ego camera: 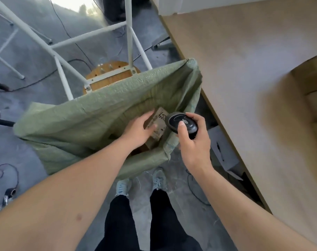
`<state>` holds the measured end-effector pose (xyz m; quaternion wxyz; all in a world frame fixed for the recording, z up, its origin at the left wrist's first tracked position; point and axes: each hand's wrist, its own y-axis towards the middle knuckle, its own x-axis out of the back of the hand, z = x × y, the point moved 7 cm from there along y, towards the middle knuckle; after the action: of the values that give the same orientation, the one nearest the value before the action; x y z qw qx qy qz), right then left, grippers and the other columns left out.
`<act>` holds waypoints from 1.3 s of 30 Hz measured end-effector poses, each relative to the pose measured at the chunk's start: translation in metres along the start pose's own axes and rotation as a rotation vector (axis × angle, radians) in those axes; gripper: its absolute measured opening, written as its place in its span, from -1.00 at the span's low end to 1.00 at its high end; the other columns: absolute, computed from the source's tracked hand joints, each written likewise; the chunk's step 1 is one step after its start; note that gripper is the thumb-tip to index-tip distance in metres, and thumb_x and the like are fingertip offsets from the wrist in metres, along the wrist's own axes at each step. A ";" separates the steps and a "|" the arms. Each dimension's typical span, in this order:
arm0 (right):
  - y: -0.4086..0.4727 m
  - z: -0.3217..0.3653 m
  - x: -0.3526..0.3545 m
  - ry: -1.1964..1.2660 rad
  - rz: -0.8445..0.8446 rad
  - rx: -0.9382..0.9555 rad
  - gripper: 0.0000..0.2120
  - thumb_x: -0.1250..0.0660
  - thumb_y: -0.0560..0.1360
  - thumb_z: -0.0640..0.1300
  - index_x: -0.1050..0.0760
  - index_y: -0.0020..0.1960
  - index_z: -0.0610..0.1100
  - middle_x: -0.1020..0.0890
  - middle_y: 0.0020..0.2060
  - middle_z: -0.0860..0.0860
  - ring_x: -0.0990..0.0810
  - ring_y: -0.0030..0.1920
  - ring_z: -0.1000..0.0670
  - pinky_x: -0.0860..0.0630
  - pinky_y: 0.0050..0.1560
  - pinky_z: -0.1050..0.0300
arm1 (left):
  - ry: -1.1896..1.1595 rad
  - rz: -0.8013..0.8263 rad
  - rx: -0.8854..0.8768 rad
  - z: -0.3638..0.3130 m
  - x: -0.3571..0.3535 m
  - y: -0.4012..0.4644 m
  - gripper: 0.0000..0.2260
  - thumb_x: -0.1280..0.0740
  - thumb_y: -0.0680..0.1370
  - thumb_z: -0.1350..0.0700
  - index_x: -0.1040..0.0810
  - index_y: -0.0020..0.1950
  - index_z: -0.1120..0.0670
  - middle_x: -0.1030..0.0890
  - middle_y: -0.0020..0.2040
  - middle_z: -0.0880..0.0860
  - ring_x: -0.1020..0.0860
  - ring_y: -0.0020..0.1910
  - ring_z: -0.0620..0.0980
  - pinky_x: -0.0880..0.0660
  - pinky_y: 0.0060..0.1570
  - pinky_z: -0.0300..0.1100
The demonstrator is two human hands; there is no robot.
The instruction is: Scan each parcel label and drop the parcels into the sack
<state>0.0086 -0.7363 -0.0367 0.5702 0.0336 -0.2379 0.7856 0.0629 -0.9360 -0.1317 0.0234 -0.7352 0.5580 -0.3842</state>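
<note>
A green woven sack [92, 116] hangs open on the floor, its mouth facing me. Over that mouth my left hand [138, 130] holds a small brown parcel [158, 122] with black handwriting on its label, fingers and thumb wrapped round its edges. Just right of the parcel my right hand [194, 142] grips a black handheld scanner [183, 124], thumb lying on its top. The scanner's head is close to the parcel's right edge. Deeper inside the sack something brown shows below the parcel, too dark to identify.
An upturned white-legged stool [107, 78] with a wooden seat stands behind the sack. A light wooden table [253, 78] runs along the right, with cardboard boxes [313, 87] on it. Cables trail over the grey floor. My own feet [141, 182] are just below the sack.
</note>
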 end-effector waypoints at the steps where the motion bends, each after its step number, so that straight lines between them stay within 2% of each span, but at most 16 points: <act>1: -0.001 -0.001 0.000 -0.002 -0.013 -0.014 -0.77 -0.38 0.70 -0.03 -0.49 0.32 0.14 -0.65 0.05 0.40 -0.66 0.08 0.24 -0.55 0.05 0.37 | 0.047 0.010 -0.021 -0.001 -0.002 0.003 -0.48 -0.40 0.66 -0.02 -0.37 0.62 -0.10 -0.46 0.49 -0.12 -0.41 0.46 -0.11 -0.29 0.39 -0.27; 3: -0.003 -0.001 0.000 -0.002 -0.036 -0.026 -0.77 -0.39 0.69 -0.01 -0.50 0.32 0.16 -0.65 0.05 0.39 -0.67 0.08 0.22 -0.55 0.04 0.36 | 0.143 0.043 -0.043 -0.004 -0.002 0.007 -0.50 -0.38 0.66 0.02 -0.41 0.60 -0.05 -0.49 0.50 0.04 -0.43 0.50 0.05 -0.33 0.49 -0.10; 6: -0.006 0.002 -0.001 0.010 -0.082 -0.043 -0.76 -0.39 0.68 0.02 -0.50 0.33 0.17 -0.66 0.03 0.37 -0.67 0.06 0.23 -0.54 0.01 0.37 | 0.266 0.087 -0.099 -0.015 0.006 0.008 -0.55 -0.35 0.67 0.04 -0.45 0.57 0.03 -0.52 0.44 0.10 -0.47 0.44 0.13 -0.41 0.43 -0.02; 10: -0.016 0.010 -0.001 0.034 -0.131 -0.053 -0.77 -0.39 0.68 0.04 -0.50 0.32 0.19 -0.68 0.00 0.28 -0.68 0.04 0.22 -0.58 0.04 0.25 | 0.391 0.138 -0.189 -0.037 0.017 0.003 -0.55 -0.31 0.68 0.01 -0.43 0.58 -0.01 -0.48 0.45 0.07 -0.45 0.44 0.12 -0.42 0.41 -0.02; 16: -0.039 0.026 0.006 0.035 -0.235 -0.029 -0.76 -0.37 0.68 0.07 -0.47 0.33 0.20 -0.66 0.02 0.24 -0.65 -0.01 0.28 -0.62 0.02 0.15 | 0.573 0.180 -0.301 -0.076 0.025 -0.021 -0.51 -0.27 0.69 -0.06 -0.33 0.63 -0.09 -0.28 0.65 0.06 -0.29 0.60 0.13 -0.32 0.53 0.06; 20: -0.067 0.041 0.015 0.043 -0.324 -0.009 -0.75 -0.36 0.67 0.11 -0.45 0.33 0.21 -0.64 0.02 0.28 -0.66 -0.04 0.24 -0.60 -0.02 0.17 | 0.664 0.163 -0.438 -0.109 0.033 -0.047 -0.50 -0.26 0.68 -0.10 -0.33 0.63 -0.09 -0.30 0.64 0.05 -0.29 0.60 0.12 -0.29 0.56 0.08; 23: -0.091 0.056 0.028 0.054 -0.401 0.001 -0.73 -0.35 0.67 0.12 -0.44 0.35 0.18 -0.63 0.01 0.27 -0.66 -0.03 0.17 -0.62 0.00 0.12 | 0.702 0.143 -0.543 -0.138 0.040 -0.069 -0.50 -0.26 0.68 -0.11 -0.34 0.63 -0.07 -0.33 0.63 0.06 -0.30 0.59 0.12 -0.28 0.57 0.09; 28: -0.135 0.076 0.065 0.091 -0.546 0.023 -0.75 -0.34 0.66 0.15 -0.44 0.30 0.16 -0.62 0.00 0.24 -0.65 -0.01 0.10 -0.63 -0.01 0.01 | 0.749 0.114 -0.703 -0.194 0.042 -0.115 -0.49 -0.28 0.67 -0.12 -0.37 0.62 -0.05 -0.37 0.60 0.04 -0.35 0.56 0.11 -0.35 0.52 0.09; 30: -0.152 0.082 0.086 0.095 -0.614 0.041 -0.75 -0.35 0.66 0.14 -0.45 0.30 0.15 -0.61 -0.01 0.25 -0.62 0.00 0.15 -0.60 0.03 0.01 | 0.769 0.118 -0.765 -0.218 0.036 -0.134 -0.50 -0.27 0.67 -0.12 -0.40 0.60 -0.03 -0.41 0.57 0.05 -0.39 0.53 0.12 -0.38 0.49 0.09; 33: -0.176 0.089 0.124 0.121 -0.711 0.055 -0.73 -0.35 0.64 0.15 -0.46 0.31 0.15 -0.61 0.00 0.24 -0.64 0.04 0.05 -0.61 0.13 -0.04 | 0.780 0.111 -0.859 -0.257 0.023 -0.164 -0.54 -0.27 0.66 -0.10 -0.46 0.55 -0.01 -0.49 0.49 0.05 -0.44 0.46 0.13 -0.42 0.43 0.07; 39: -0.215 0.083 0.207 0.145 -0.809 0.075 -0.71 -0.33 0.65 0.18 -0.43 0.33 0.18 -0.63 0.01 0.17 -0.66 0.06 -0.02 -0.65 0.12 -0.12 | 0.822 0.112 -0.991 -0.333 -0.033 -0.223 -0.52 -0.24 0.69 -0.10 -0.38 0.61 -0.02 -0.42 0.56 0.01 -0.40 0.51 0.08 -0.39 0.45 0.02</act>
<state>0.1148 -0.5378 0.1754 0.8466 0.0900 -0.1360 0.5066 0.0428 -0.6932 0.1884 -0.5142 -0.4214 0.6703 -0.3296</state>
